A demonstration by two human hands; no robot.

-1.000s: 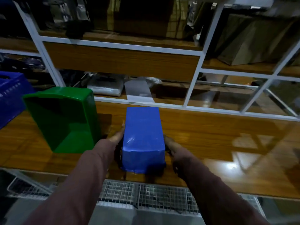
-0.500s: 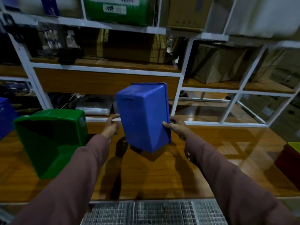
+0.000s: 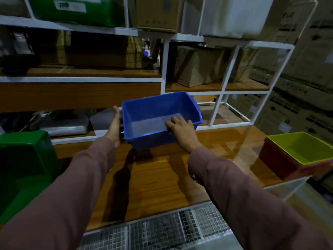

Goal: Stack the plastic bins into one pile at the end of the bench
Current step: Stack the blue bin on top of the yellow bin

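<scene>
A blue plastic bin [image 3: 151,112] is held above the wooden bench [image 3: 162,177], its open side turned up and toward me. My left hand [image 3: 114,127] presses flat against its left outer wall. My right hand [image 3: 182,131] grips the near right rim, fingers inside the bin. At the bench's right end a yellow-green bin [image 3: 302,148] sits nested in a red bin [image 3: 277,161]. A green bin [image 3: 23,170] stands tipped at the left.
White-framed shelves [image 3: 164,69] with cardboard boxes and brown paper bags rise behind the bench. Wrapped packages [image 3: 66,123] lie on the low shelf at the left. A wire mesh rack [image 3: 162,230] runs below the bench's front edge. Stacked cartons fill the right side.
The blue bin has been lifted off the bench and turned over from bottom-up to open side up. My view has swung right, bringing the yellow-green and red bins into sight.
</scene>
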